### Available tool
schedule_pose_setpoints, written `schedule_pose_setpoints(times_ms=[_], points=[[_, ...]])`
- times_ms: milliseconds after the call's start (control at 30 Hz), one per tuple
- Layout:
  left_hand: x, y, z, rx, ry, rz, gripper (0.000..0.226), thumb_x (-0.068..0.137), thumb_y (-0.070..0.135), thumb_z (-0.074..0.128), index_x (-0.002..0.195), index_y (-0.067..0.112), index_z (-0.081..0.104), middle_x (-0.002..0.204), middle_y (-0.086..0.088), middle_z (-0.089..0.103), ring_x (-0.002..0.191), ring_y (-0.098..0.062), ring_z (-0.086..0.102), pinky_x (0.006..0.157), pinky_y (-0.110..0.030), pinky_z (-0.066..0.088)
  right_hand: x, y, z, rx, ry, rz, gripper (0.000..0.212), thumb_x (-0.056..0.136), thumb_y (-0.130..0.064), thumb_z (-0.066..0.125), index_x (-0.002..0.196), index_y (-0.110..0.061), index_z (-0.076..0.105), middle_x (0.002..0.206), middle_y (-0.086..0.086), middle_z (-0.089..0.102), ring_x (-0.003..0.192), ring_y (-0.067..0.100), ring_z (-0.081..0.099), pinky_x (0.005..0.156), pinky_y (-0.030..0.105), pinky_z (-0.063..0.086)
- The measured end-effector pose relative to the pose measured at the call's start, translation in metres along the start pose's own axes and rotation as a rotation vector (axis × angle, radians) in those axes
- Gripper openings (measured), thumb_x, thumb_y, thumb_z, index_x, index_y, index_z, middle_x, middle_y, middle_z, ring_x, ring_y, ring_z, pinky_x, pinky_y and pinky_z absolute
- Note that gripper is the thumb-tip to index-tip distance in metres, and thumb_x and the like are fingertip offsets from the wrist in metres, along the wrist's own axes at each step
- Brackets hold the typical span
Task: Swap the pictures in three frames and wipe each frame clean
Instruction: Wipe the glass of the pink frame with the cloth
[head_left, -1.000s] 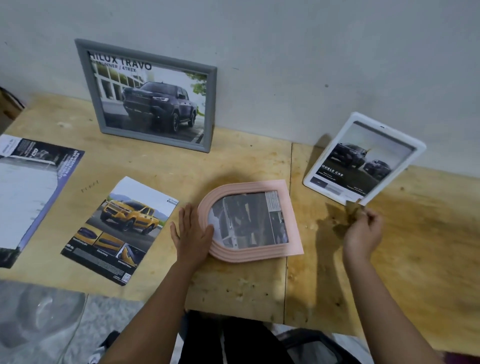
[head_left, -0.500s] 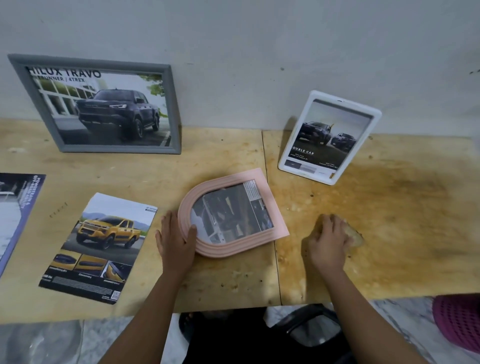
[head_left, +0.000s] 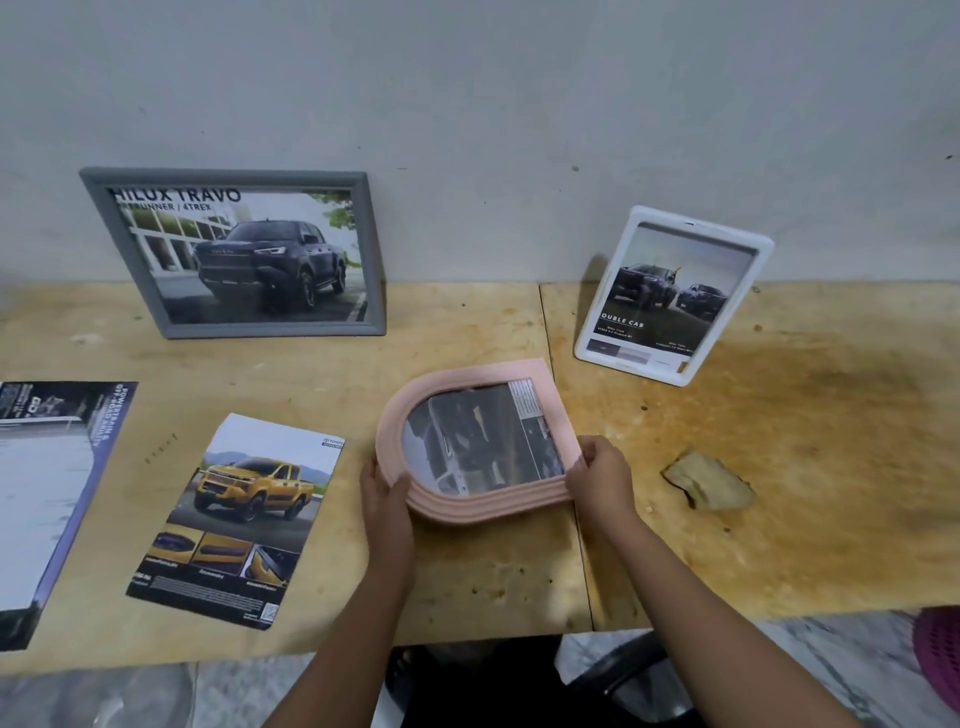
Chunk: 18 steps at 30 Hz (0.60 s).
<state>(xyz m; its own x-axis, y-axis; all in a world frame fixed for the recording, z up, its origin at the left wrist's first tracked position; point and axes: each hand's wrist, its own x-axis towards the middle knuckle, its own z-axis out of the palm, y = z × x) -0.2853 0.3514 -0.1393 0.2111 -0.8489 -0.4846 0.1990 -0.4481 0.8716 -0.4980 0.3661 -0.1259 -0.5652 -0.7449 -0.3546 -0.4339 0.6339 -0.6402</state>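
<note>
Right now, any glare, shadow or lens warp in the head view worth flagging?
Head view: wide-angle warp skews the gray frame into a parallelogram. Head view: pale glare washes the left glass of the pink arched frame and the far-left brochure page. Head view: the white frame throws a soft shadow leftward onto the wall.

pink arched frame (head_left: 483, 503), face up, picture inside
</note>
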Motion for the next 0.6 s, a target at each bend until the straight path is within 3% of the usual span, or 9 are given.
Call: schedule_pose_setpoints(times_ms=[67,133,200,267,367,433,533,600], points=[[0.002,0.017,0.009,-0.263,-0.018,-0.049,0.041,0.095,0.008,0.045,0.135,0.021,0.042,0.132,-0.008,0.054,0.117,-0.026,0.053,0.099,-0.044,0.044,-0.002,-0.004,-0.001,0.091,-0.06,0.08,0.038,0.084,0.0,0.056,0.121,-0.005,0.053,0.113,0.013,0.058,0.091,0.021,0.052,0.069,0.029,0.045],[0.011,0.034,0.011,-0.363,-0.089,-0.032,0.031,0.097,0.017,0.046,0.128,0.016,0.05,0.124,-0.013,0.058,0.115,-0.032,0.055,0.099,-0.051,0.044,-0.006,-0.006,0.0,0.202,-0.137,0.147,0.052,0.082,0.0,0.063,0.13,-0.008,0.045,0.118,0.011,0.055,0.095,0.02,0.052,0.073,0.032,0.051],[0.018,0.056,0.013,-0.294,-0.181,0.069,0.033,0.096,0.029,0.047,0.126,0.015,0.051,0.116,-0.013,0.061,0.109,-0.035,0.058,0.091,-0.049,0.049,-0.007,-0.01,0.0,0.352,-0.237,0.168,0.059,0.078,0.002,0.069,0.129,-0.011,0.041,0.113,0.007,0.054,0.098,0.023,0.055,0.067,0.03,0.053],[0.022,0.084,0.019,-0.209,-0.225,0.158,0.035,0.097,0.033,0.045,0.125,0.014,0.051,0.11,-0.011,0.064,0.102,-0.031,0.062,0.084,-0.042,0.053,-0.003,-0.019,-0.006,0.47,-0.315,0.141,0.053,0.078,0.003,0.069,0.121,-0.009,0.043,0.102,0.004,0.056,0.091,0.021,0.058,0.06,0.024,0.05],[0.027,0.128,0.033,-0.177,-0.23,0.215,0.034,0.097,0.034,0.045,0.124,0.015,0.055,0.113,-0.008,0.067,0.102,-0.024,0.066,0.088,-0.038,0.053,0.012,-0.035,-0.021,0.542,-0.363,0.042,0.035,0.083,0.0,0.064,0.115,-0.003,0.05,0.103,0.01,0.062,0.088,0.019,0.061,0.068,0.028,0.051],[0.029,0.151,0.041,-0.148,-0.272,0.288,0.023,0.097,0.029,0.046,0.109,0.017,0.063,0.098,-0.003,0.072,0.09,-0.018,0.069,0.081,-0.033,0.055,0.029,-0.044,-0.034,0.637,-0.346,0.001,0.029,0.084,0.0,0.062,0.109,-0.009,0.053,0.104,0.014,0.064,0.088,0.021,0.064,0.074,0.032,0.053],[0.031,0.179,0.058,-0.057,-0.332,0.366,0.021,0.096,0.026,0.047,0.098,0.014,0.064,0.075,0.005,0.071,0.066,-0.01,0.066,0.062,-0.022,0.053,0.052,-0.054,-0.05,0.683,-0.33,-0.057,0.049,0.081,0.0,0.066,0.122,-0.019,0.045,0.108,0.014,0.065,0.097,0.028,0.064,0.082,0.039,0.055],[0.034,0.194,0.07,0.019,-0.318,0.421,0.023,0.094,0.032,0.051,0.101,0.013,0.062,0.076,0.004,0.069,0.064,-0.012,0.063,0.06,-0.024,0.051,0.065,-0.058,-0.055,0.765,-0.338,-0.028,0.059,0.08,0.004,0.067,0.126,-0.018,0.038,0.107,0.015,0.064,0.097,0.03,0.064,0.081,0.038,0.055]])
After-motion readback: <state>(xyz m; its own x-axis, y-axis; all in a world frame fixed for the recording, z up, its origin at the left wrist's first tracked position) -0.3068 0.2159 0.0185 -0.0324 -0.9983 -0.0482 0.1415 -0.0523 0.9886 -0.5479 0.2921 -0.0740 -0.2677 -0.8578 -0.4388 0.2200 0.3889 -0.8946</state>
